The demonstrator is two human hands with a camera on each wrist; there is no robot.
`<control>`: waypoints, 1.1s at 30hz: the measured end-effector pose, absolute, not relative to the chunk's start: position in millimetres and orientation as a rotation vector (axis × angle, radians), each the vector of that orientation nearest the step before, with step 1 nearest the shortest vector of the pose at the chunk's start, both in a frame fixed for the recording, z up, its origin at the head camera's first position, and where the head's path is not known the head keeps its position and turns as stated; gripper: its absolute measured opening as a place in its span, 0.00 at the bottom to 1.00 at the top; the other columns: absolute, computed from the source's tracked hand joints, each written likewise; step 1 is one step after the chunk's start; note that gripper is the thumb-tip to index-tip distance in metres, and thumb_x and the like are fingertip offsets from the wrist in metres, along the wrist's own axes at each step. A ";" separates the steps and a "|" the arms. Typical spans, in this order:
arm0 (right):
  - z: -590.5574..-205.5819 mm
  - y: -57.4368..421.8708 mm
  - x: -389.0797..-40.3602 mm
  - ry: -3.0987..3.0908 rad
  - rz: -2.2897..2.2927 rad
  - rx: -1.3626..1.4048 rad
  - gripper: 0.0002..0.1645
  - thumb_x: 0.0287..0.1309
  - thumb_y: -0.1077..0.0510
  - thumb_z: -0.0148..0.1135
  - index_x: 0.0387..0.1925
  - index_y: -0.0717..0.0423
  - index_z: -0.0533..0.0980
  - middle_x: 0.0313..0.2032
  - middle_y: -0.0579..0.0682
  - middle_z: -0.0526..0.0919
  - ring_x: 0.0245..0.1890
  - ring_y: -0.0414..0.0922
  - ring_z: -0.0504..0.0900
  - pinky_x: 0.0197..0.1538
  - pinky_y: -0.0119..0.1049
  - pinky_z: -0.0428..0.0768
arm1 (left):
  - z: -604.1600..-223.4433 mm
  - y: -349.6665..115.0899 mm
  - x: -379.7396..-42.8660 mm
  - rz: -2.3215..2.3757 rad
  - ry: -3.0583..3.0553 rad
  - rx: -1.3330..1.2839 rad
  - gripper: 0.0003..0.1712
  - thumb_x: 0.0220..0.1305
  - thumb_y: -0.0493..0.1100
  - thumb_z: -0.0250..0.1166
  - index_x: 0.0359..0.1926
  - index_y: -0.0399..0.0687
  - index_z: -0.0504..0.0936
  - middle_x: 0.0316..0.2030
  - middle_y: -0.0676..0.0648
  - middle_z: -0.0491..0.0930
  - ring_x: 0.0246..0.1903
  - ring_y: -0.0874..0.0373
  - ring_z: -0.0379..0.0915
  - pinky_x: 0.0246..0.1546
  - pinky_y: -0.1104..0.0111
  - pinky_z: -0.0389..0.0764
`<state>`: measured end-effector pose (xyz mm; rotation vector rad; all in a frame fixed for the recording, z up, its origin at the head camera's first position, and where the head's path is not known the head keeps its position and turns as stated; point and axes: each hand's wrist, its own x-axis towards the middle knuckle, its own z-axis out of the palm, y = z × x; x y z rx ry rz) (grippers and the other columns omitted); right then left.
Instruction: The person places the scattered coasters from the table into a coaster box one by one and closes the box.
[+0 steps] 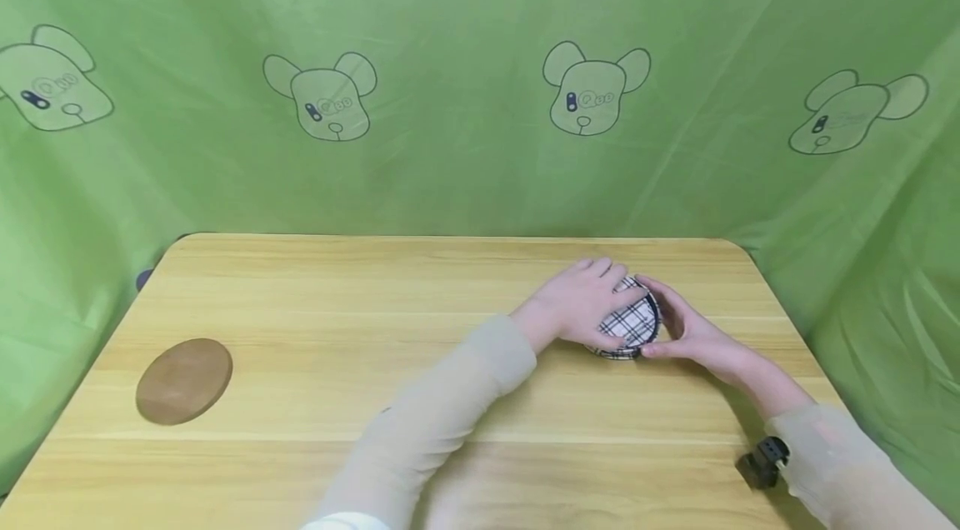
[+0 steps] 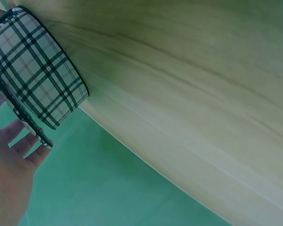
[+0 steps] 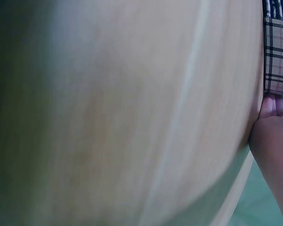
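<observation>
A round plaid case (image 1: 626, 351) with black trim stands at the right of the wooden table, between both hands. My left hand (image 1: 588, 301) comes from the left and grips its plaid lid (image 1: 633, 322), fingers spread over the top and thumb at the near edge. In the left wrist view the lid (image 2: 26, 120) sits tilted, with a gap between it and the case side (image 2: 37, 66). My right hand (image 1: 693, 338) holds the case from the right, thumb in front and fingers behind. The right wrist view catches only part of the case (image 3: 279, 56).
A flat brown disc (image 1: 184, 381) lies at the left of the wooden table (image 1: 360, 288). A green curtain (image 1: 465, 172) with mouse-like drawings hangs behind and beside the table. A small black device (image 1: 763, 463) is at the right wrist.
</observation>
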<state>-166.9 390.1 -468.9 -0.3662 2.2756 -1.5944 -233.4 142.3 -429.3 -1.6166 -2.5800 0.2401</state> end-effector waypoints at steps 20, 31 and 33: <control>-470.6 391.4 -168.7 2.274 -1.588 -0.373 0.69 0.56 0.73 0.71 0.87 0.51 0.39 0.83 0.69 0.30 0.81 0.72 0.27 0.65 0.05 0.54 | -436.1 153.9 -230.3 0.198 -2.625 -1.601 0.48 0.71 0.80 0.47 0.83 0.66 0.58 0.78 0.49 0.63 0.77 0.53 0.58 0.84 0.58 0.59; -471.2 392.8 -168.3 2.266 -1.591 -0.369 0.67 0.58 0.71 0.71 0.87 0.50 0.39 0.84 0.67 0.30 0.82 0.69 0.25 0.65 0.04 0.53 | -439.9 158.5 -227.8 0.194 -2.595 -1.628 0.45 0.73 0.77 0.47 0.82 0.64 0.61 0.78 0.49 0.64 0.78 0.53 0.58 0.84 0.60 0.59; -471.3 393.0 -168.1 2.269 -1.588 -0.369 0.68 0.58 0.72 0.70 0.87 0.50 0.39 0.84 0.67 0.30 0.82 0.69 0.26 0.65 0.04 0.53 | -440.2 158.4 -227.9 0.192 -2.591 -1.636 0.44 0.74 0.77 0.46 0.81 0.63 0.62 0.78 0.50 0.64 0.78 0.55 0.59 0.83 0.61 0.60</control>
